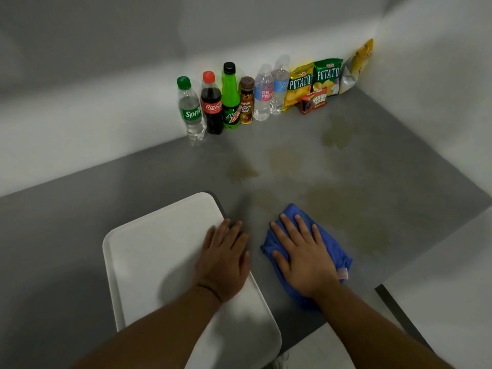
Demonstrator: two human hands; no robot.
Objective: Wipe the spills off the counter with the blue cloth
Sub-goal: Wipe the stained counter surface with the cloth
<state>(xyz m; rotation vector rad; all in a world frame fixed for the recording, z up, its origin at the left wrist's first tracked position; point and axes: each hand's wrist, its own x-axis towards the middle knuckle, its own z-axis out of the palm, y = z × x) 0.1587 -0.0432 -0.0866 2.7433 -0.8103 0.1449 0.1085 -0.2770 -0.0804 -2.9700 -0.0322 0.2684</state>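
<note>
The blue cloth (328, 245) lies bunched on the grey counter (80, 222) near the front edge. My right hand (300, 255) presses flat on top of it, fingers spread. Brownish spills (336, 134) stain the counter beyond the cloth, with more patches at the middle (241, 171) and a wide faint one to the right (354, 217). My left hand (225, 258) rests palm down on the right edge of a white tray (159, 249), holding nothing.
Several drink bottles (213, 105) stand in a row against the back wall. Chip bags (326, 75) and a small red snack box (314, 101) fill the back right corner. White walls close the back and right side.
</note>
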